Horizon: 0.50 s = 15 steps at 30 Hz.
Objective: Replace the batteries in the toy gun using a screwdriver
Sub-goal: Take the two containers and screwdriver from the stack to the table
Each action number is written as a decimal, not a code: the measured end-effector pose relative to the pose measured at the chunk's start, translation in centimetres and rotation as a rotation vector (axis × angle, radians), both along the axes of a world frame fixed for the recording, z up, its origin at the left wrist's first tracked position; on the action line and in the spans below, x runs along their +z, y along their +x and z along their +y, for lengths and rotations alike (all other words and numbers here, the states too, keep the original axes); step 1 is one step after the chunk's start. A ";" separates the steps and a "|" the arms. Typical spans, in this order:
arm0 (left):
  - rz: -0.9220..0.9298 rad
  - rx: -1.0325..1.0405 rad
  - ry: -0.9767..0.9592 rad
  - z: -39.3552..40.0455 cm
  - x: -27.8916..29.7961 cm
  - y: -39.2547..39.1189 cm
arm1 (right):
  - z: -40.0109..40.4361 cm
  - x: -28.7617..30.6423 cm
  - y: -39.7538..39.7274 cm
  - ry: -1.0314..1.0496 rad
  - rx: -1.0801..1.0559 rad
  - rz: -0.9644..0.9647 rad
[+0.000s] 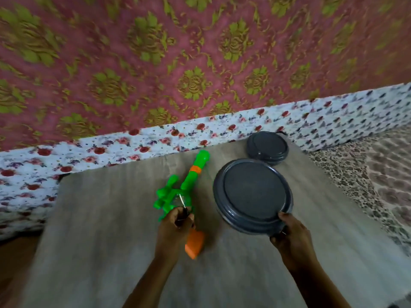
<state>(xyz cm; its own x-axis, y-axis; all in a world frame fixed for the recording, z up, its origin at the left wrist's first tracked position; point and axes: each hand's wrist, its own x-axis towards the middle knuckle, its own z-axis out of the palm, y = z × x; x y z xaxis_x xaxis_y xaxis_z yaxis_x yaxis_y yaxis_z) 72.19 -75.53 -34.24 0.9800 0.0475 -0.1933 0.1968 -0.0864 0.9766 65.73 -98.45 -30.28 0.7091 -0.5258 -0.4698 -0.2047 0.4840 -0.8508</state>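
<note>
A green toy gun (186, 181) with an orange band and an orange grip lies on the grey wooden table (111, 230), muzzle pointing away from me. My left hand (175, 225) rests over the gun's rear and is closed around a small dark-handled screwdriver (183, 207), whose thin metal tip points at the gun's body. My right hand (291, 234) grips the near rim of a large round grey container (252, 195) to the right of the gun. The picture is blurred by motion.
A second, smaller round grey container (266, 147) stands at the table's far right corner. A floral bed sheet (111, 150) runs behind the table below a pink and green patterned wall. A patterned cover (367, 170) lies to the right.
</note>
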 end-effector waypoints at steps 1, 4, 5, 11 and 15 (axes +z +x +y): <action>0.021 0.015 -0.017 -2.1 -0.5 0.1 | -2.3 -0.1 0.4 0.014 0.005 0.011; 0.079 0.054 -0.074 -6.6 -0.7 -0.2 | -7.2 -0.7 1.4 -0.015 0.018 0.080; 0.094 0.048 -0.073 -7.4 -0.7 -0.3 | -8.3 -0.9 1.6 -0.025 0.018 0.099; 0.070 0.023 0.041 -9.7 -0.5 -0.7 | -13.4 -3.1 2.3 0.055 0.002 0.193; 0.050 0.081 0.034 -9.8 0.1 -1.1 | -14.5 -4.2 2.3 0.065 0.018 0.237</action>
